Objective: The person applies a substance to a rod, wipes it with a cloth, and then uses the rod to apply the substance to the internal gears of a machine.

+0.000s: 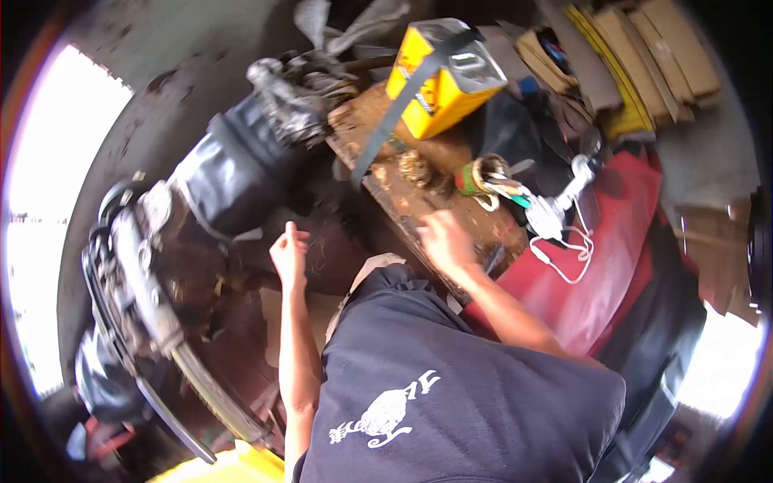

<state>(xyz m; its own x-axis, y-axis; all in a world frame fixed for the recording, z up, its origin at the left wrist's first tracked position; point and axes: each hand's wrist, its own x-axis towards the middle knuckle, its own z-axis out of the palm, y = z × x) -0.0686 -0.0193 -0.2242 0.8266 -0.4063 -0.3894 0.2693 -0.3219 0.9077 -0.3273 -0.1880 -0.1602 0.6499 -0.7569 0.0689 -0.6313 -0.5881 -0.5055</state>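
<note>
My left hand [290, 253] is raised left of my body with its fingers curled together; whether something small is between them is too small to tell. Over the near edge of the worn wooden table [386, 181], my right hand [444, 241] is blurred by motion, and its grip cannot be made out. Beyond it on the wood lies a round tan object [414, 167], beside a green and red woven cup [475, 177] holding several thin items. A yellow box [435, 80] with a dark strap stands farther back.
A white device with a cord [547, 216] rests by red material [620, 241] at the right. Black bags [233, 165] and a metal machine part [141, 266] are at the left. Flattened cardboard [652, 56] stands at the back right.
</note>
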